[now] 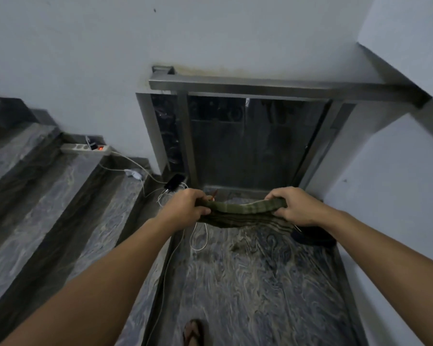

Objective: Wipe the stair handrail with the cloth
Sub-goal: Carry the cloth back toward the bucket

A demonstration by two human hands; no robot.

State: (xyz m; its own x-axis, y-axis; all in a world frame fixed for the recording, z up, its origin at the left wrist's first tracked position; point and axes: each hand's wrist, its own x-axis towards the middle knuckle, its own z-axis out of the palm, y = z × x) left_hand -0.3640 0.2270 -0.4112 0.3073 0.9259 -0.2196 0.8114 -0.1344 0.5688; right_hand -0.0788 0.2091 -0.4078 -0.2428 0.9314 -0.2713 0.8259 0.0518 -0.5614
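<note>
A dark olive striped cloth [240,214] is stretched between both hands above the marble landing. My left hand [188,208] grips its left end and my right hand [294,206] grips its right end. The square steel handrail [273,88] runs horizontally across the far end of the landing, well beyond and above the cloth, with steel posts and a dark glass panel [248,146] under it. Neither hand touches the rail.
Marble steps [48,196] rise on the left. A power strip [85,149], white cables [135,168] and a phone [176,182] lie by the wall. A dark object [313,238] rests on the floor at right. A sandal [193,332] shows at the bottom. White walls close both sides.
</note>
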